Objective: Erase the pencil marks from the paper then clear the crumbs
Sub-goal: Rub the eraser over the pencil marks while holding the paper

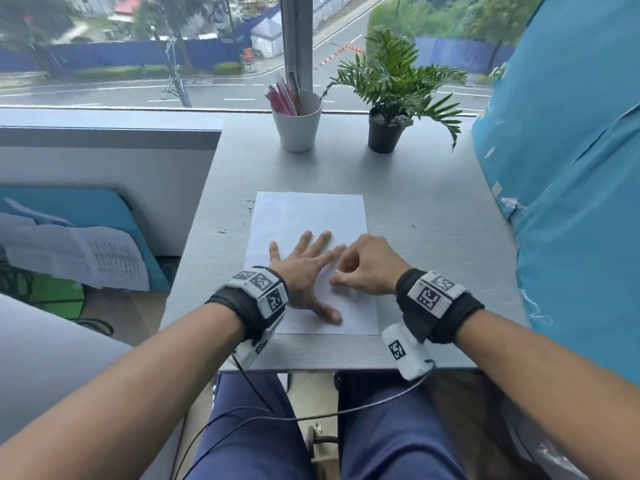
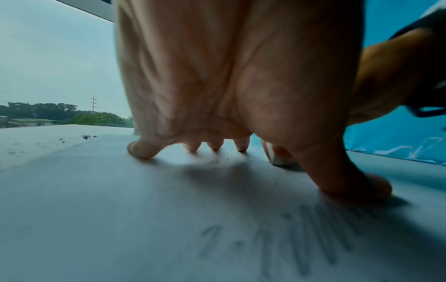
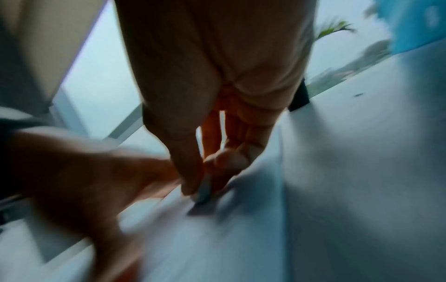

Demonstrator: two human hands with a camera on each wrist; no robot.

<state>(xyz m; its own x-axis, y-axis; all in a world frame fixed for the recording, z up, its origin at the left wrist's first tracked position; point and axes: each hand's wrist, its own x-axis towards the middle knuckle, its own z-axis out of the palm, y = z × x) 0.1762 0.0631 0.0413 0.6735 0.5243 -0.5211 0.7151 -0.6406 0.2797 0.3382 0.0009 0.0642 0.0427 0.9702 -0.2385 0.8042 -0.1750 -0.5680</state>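
A white sheet of paper (image 1: 308,216) lies on the grey table (image 1: 433,202). My left hand (image 1: 304,271) lies flat on it with fingers spread, pressing it down. Beside it, my right hand (image 1: 367,268) pinches a small white eraser (image 3: 205,188) against the paper; in the head view the eraser is mostly hidden by the fingers. Faint pencil strokes (image 2: 311,244) show on the paper near my left thumb (image 2: 357,187) in the left wrist view. Dark eraser crumbs (image 1: 232,226) lie on the table left of the sheet, with a few more crumbs (image 2: 226,160) near my left fingertips.
A white cup (image 1: 298,123) with pens and a potted plant (image 1: 388,129) stand at the far end by the window. A blue covered object (image 1: 571,168) borders the table's right side. The table's left edge drops to a lower ledge.
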